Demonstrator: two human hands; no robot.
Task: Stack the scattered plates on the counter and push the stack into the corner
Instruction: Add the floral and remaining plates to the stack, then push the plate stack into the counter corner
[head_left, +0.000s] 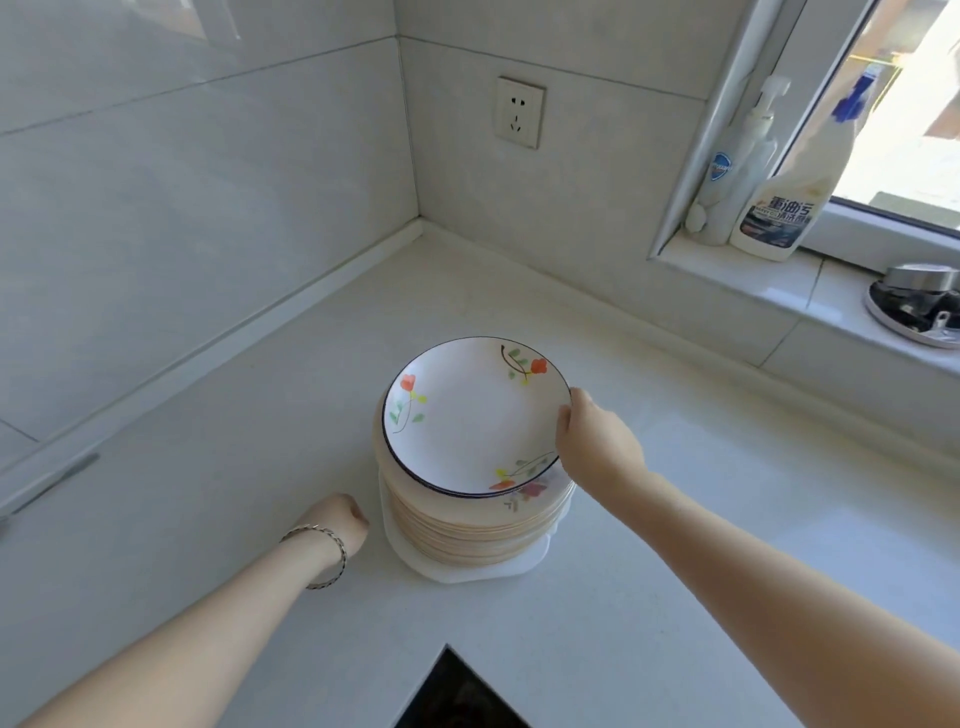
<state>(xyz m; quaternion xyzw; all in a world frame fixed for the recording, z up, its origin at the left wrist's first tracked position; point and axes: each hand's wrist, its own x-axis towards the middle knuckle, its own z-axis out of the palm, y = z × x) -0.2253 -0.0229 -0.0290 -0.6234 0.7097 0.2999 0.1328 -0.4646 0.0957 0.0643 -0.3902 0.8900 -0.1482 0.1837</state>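
Observation:
A tall stack of plates (467, 525) stands on the white counter (649, 597), some way out from the wall corner (421, 223). Its top plate (467, 415) is white with a dark rim and painted flowers, and it sits shifted toward the far left of the stack. My right hand (592, 436) grips the right edge of this top plate, fingers curled over the rim. My left hand (340, 517) is at the lower left side of the stack; its fingers are hidden behind the hand, so I cannot see whether they touch the plates. A bracelet is on that wrist.
A wall socket (519, 111) is above the corner. On the window sill at the right stand a pump bottle (737, 171), a spray cleaner bottle (795, 192) and a metal dish of items (914, 309). A dark hob corner (457, 696) is at the bottom.

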